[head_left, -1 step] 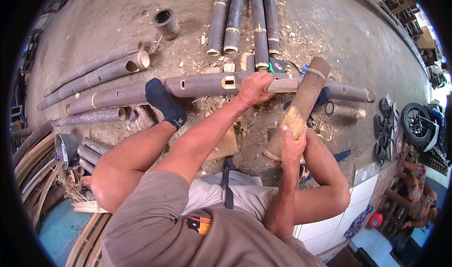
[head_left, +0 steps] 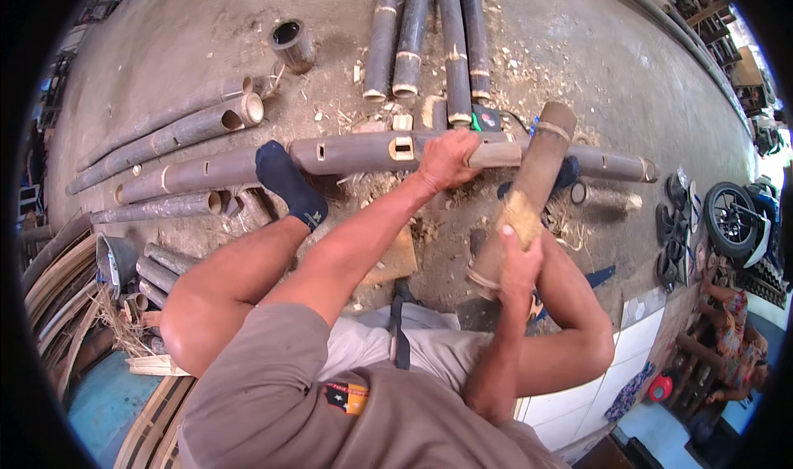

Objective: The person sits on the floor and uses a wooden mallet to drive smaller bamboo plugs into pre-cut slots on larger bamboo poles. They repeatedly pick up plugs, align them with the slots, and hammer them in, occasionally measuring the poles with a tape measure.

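Note:
A long dark bamboo pole [head_left: 355, 151] lies across the floor in front of me, with several rectangular slots cut along it. My left hand [head_left: 450, 158] is closed at the pole, just right of a slot with a pale shaved rim. Out of its right side sticks a pale, wooden, handle-like piece [head_left: 499, 154]; any part under the fingers is hidden. My right hand [head_left: 520, 264] grips a thick bamboo club [head_left: 537, 167] around its lower half, beside a worn, yellowish patch. The club slants up to the right, its upper part overlapping the pole in view.
My socked left foot [head_left: 285, 180] rests at the pole. Several bamboo poles [head_left: 409, 52] lie beyond it, others [head_left: 165, 138] to the left. A dark-filled can [head_left: 294, 47] stands at the back. A tape measure [head_left: 486, 119], a saw blade [head_left: 600, 276] and sandals [head_left: 676, 229] lie around; another person [head_left: 733, 328] sits far right.
My right hand and the club have shifted slightly down and to the right. My left hand stays at nearly the same place on the pole.

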The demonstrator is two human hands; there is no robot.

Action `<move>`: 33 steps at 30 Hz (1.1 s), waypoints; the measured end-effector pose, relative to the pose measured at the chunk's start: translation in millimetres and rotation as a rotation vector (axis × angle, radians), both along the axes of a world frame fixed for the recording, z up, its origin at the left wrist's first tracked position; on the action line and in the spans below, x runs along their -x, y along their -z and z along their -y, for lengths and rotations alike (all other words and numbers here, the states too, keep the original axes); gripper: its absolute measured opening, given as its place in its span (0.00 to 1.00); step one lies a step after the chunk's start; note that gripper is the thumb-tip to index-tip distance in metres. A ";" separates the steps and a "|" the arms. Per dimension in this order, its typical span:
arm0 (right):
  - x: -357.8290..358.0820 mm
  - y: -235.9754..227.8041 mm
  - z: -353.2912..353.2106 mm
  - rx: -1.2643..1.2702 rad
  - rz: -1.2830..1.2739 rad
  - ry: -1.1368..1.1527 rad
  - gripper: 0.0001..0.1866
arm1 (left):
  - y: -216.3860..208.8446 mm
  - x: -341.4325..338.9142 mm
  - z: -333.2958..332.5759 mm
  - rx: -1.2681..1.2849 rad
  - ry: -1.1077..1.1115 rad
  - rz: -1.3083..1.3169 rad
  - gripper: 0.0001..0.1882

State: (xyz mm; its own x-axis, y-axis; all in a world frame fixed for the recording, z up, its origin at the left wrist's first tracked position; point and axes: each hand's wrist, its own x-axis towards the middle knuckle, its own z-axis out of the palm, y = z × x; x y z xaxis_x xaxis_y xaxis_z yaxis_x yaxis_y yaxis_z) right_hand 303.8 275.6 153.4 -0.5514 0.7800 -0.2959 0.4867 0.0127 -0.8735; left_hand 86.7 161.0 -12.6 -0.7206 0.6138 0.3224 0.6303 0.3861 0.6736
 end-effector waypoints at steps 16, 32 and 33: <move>21.5 61.0 9.6 0.148 0.072 -0.045 0.25 | 0.4 6.6 -1.1 0.063 -0.005 -0.031 0.26; -4.3 40.7 8.7 0.083 -0.144 0.014 0.30 | -62.9 11.7 46.6 -0.267 -0.334 0.085 0.21; -4.3 36.5 12.9 0.054 -0.131 0.002 0.30 | -60.0 -5.2 33.0 -0.244 -0.244 0.098 0.23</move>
